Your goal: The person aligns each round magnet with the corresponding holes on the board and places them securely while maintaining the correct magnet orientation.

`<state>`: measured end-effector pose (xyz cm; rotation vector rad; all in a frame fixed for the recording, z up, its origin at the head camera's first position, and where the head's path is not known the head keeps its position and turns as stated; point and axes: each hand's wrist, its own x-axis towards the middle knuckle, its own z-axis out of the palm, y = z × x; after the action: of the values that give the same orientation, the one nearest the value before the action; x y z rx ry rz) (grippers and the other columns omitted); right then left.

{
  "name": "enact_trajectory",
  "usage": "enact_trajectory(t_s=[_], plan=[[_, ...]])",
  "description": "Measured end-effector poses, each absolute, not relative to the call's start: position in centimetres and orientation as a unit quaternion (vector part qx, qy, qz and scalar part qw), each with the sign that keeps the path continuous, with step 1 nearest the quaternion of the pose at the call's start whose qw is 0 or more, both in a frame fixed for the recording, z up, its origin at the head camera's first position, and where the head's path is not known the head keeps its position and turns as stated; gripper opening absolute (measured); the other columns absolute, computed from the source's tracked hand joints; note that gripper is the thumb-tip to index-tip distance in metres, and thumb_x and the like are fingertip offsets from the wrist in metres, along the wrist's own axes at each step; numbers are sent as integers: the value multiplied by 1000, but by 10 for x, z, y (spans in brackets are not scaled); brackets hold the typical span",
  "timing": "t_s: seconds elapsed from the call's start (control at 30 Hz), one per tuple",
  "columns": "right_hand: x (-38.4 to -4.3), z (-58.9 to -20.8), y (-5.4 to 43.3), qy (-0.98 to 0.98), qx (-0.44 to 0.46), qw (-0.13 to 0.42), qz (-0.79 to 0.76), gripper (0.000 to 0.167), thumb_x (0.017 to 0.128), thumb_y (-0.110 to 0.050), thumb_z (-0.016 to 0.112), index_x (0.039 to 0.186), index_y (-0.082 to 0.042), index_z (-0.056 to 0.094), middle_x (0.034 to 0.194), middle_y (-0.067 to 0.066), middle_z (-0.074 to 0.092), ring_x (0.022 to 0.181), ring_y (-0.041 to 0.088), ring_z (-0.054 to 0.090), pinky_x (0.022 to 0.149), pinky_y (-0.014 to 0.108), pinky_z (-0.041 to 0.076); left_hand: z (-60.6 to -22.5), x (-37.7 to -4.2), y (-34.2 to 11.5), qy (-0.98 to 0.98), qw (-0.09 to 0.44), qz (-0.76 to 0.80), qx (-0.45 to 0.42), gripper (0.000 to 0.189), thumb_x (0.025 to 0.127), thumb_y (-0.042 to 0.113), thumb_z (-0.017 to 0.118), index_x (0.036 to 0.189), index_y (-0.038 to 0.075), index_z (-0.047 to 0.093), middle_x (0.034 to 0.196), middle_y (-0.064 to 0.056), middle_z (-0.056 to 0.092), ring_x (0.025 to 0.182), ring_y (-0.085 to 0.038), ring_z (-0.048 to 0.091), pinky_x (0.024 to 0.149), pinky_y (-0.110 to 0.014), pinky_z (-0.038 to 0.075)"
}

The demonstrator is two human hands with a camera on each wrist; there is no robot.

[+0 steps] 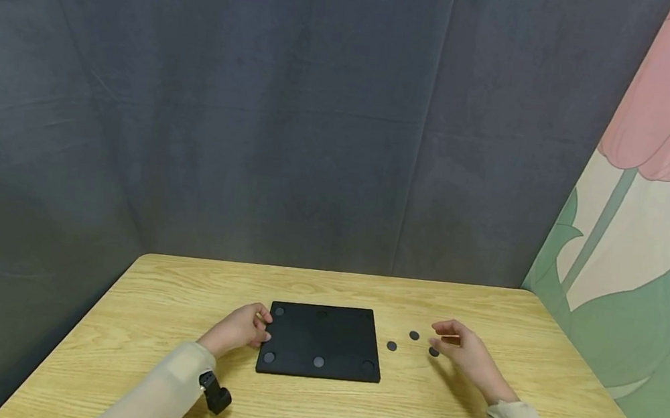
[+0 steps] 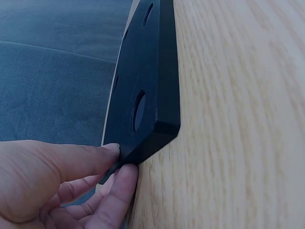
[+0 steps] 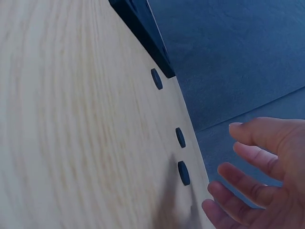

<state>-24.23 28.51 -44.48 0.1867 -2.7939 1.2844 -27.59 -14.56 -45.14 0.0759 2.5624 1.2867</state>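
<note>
A flat black board point(image 1: 322, 341) with round recesses lies on the table. Its two left recesses and the bottom middle one look grey inside; the other three look black. My left hand point(image 1: 243, 327) pinches the board's left edge; in the left wrist view the thumb point(image 2: 90, 157) lies against its face and a finger against its side. Right of the board lie three small dark discs: one nearest it point(image 1: 391, 346), one farther back point(image 1: 414, 335), and one point(image 1: 433, 352) by my right hand point(image 1: 459, 347). That hand hovers above the table, fingers loosely bent, holding nothing.
The wooden table point(image 1: 303, 411) has its back edge against a dark grey curtain point(image 1: 294, 131). A panel painted with a pink tulip point(image 1: 654, 98) stands along the right side. Small black cameras point(image 1: 214, 396) sit on both wrists.
</note>
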Motion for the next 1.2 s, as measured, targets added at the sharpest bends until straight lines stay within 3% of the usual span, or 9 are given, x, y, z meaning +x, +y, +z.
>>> enact_trajectory(t_s=[0.13,0.73,0.97,1.2], plan=[[-243,-447,287,-905,55,27,420,34,93,-15,64,121,4,57,119,21,61,106,33,60,83,31,50,-451,-276,-145,885,134,445,27,23,86,-4,67,104,2,53,84,-10,52,68,-20,58,64,-32,53],[-245,-455,293,-917,32,6,397,34,88,-12,70,116,4,59,112,18,64,99,30,62,81,38,51,-452,-277,-145,886,130,445,32,24,86,-4,68,104,2,54,84,-10,52,68,-19,58,64,-31,53],[-245,-454,292,-916,32,-5,399,33,84,-5,72,113,6,60,106,15,65,87,20,56,73,28,47,-451,-276,-146,887,130,442,36,23,86,-2,67,105,2,54,85,-10,52,69,-19,59,64,-31,53],[-245,-452,291,-911,32,-16,410,32,83,-2,71,111,8,59,103,16,64,85,19,53,69,25,45,-452,-276,-146,886,131,444,37,24,86,-3,67,105,2,54,84,-10,53,68,-19,58,64,-31,53]])
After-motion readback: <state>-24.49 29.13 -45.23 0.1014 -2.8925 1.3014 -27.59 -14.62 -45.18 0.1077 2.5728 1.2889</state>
